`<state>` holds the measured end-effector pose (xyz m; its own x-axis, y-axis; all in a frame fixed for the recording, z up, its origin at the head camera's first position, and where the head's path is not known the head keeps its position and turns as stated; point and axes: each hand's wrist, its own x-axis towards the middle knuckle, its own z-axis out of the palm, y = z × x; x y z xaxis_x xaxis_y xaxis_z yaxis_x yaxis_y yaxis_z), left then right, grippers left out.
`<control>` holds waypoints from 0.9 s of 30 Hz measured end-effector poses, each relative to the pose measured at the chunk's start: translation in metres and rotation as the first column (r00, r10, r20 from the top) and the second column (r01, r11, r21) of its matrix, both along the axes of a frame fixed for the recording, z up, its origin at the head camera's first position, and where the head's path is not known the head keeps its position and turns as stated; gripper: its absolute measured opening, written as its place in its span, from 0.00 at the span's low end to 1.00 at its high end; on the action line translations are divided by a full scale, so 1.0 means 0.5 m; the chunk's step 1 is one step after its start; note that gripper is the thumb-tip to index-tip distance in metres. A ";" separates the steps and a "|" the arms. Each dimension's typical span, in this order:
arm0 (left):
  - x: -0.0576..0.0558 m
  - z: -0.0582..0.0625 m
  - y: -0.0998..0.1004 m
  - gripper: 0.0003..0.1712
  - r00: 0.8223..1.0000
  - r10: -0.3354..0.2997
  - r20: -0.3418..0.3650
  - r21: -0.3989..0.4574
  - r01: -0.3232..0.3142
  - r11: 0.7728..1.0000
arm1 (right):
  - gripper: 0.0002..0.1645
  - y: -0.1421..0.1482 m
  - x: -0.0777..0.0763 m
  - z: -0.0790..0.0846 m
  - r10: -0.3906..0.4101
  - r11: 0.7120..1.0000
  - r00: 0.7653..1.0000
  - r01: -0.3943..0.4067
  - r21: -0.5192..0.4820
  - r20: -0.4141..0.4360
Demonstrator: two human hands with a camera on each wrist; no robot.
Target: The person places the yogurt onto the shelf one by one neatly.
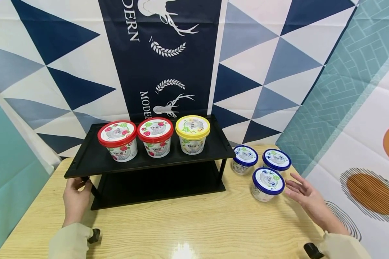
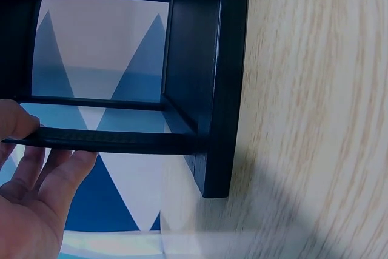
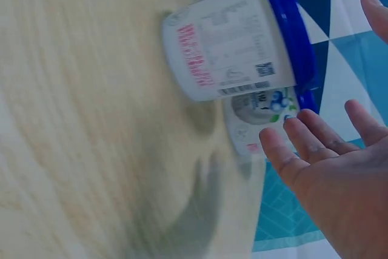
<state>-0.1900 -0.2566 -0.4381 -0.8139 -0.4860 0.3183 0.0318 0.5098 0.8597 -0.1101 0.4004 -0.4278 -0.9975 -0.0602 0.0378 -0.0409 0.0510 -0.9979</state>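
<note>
In the head view my left hand (image 1: 76, 201) is at the front left corner of a black two-tier rack (image 1: 84, 163). The left wrist view shows its thumb and fingers gripping the rack's slim post (image 2: 121, 142). My right hand (image 1: 312, 204) holds nothing, its fingers extended beside three blue-lidded tubs on the table. Nearest to it are the front tub (image 1: 268, 181) and the back right tub (image 1: 276, 160); the third tub (image 1: 245, 156) stands beside the rack. In the right wrist view, the fingertips overlap one tub (image 3: 251, 116); contact is unclear.
On the rack's upper tier stand two red-lidded tubs, one left (image 1: 117, 138) and one middle (image 1: 155, 136), and a yellow-lidded tub (image 1: 192, 135). A patterned cloth (image 1: 246, 46) hangs behind the wooden table (image 1: 181, 223). More cloth hangs along both sides.
</note>
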 end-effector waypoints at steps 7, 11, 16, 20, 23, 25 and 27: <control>0.001 -0.001 -0.002 0.15 0.999 -0.009 0.030 0.007 0.009 1.000 | 0.46 -0.012 0.006 -0.018 -0.017 0.999 0.999 0.016 0.034 0.032; 0.001 0.000 -0.002 0.14 0.999 -0.008 0.040 0.008 0.008 1.000 | 0.45 -0.018 0.006 -0.027 -0.007 1.000 1.000 0.007 -0.009 0.023; 0.001 0.003 -0.001 0.15 0.997 -0.007 0.079 0.008 0.006 1.000 | 0.47 -0.026 0.008 -0.036 -0.034 0.999 0.998 0.034 -0.013 0.056; 0.000 0.004 0.000 0.15 0.996 -0.004 0.088 0.004 0.003 1.000 | 0.49 -0.033 0.007 -0.046 -0.067 0.998 0.996 0.067 -0.002 0.064; 0.000 0.003 -0.001 0.15 0.997 -0.004 0.082 0.001 0.004 1.000 | 0.51 -0.036 0.003 -0.056 -0.098 0.994 0.991 0.093 0.055 0.087; 0.000 0.002 -0.001 0.15 0.997 -0.005 0.078 -0.001 0.005 1.000 | 0.52 -0.037 -0.001 -0.064 -0.122 0.990 0.987 0.113 0.089 0.106; 0.001 0.002 -0.002 0.15 0.997 -0.007 0.076 0.000 0.007 1.000 | 0.53 -0.041 -0.003 -0.071 -0.139 0.987 0.983 0.127 0.101 0.121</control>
<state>-0.1893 -0.2574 -0.4373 -0.8392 -0.4802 0.2553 -0.0303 0.5100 0.8596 -0.1118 0.3799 -0.4634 -0.9931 0.0758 -0.0897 0.0997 0.1399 -0.9851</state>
